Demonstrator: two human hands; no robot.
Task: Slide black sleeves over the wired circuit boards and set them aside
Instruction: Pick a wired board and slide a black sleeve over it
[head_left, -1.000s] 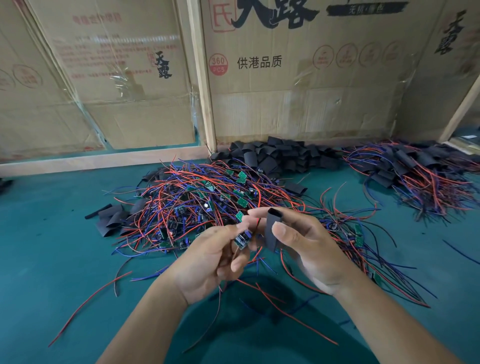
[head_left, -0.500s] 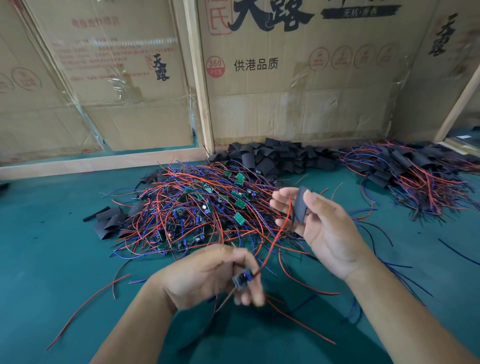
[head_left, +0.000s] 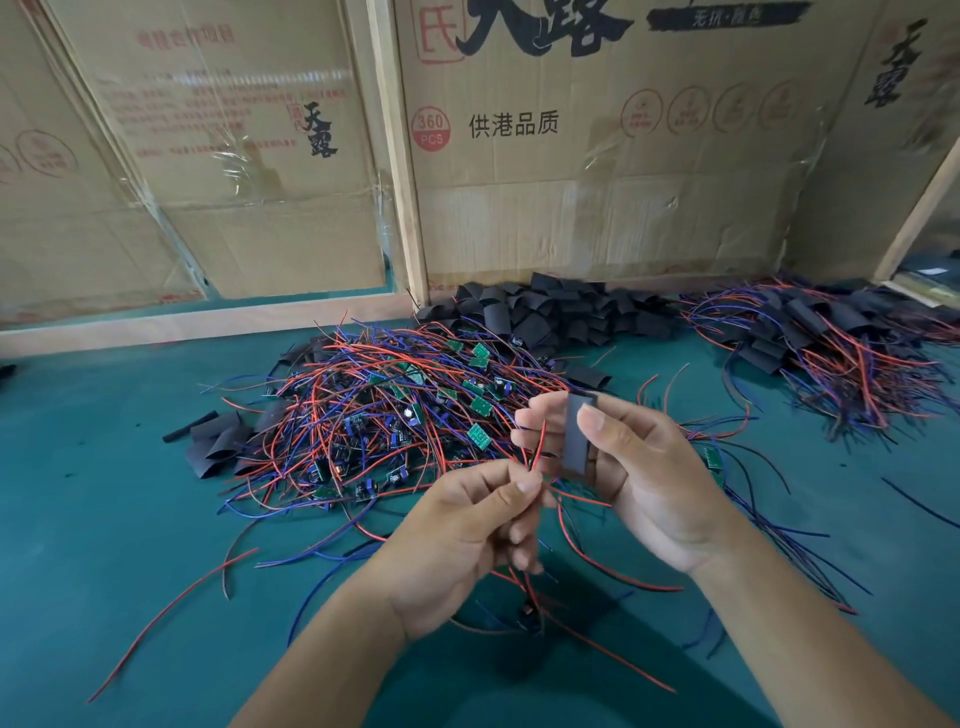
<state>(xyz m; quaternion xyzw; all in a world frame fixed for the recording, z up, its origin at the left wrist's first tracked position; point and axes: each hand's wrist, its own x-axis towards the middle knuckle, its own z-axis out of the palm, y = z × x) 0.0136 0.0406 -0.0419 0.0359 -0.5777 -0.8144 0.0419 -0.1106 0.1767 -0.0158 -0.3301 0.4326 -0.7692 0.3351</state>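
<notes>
Above the table's near edge, our right hand pinched the light, floppy sleeve mid-length; our left hand pinched the limp red wire.

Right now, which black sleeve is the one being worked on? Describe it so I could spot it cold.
Start at the big tangle of red and blue wires on the green table. Just in front of its right edge, the right hand pinches one black sleeve upright. Unlike the sleeves piled by the cardboard, it is held off the table.
</notes>
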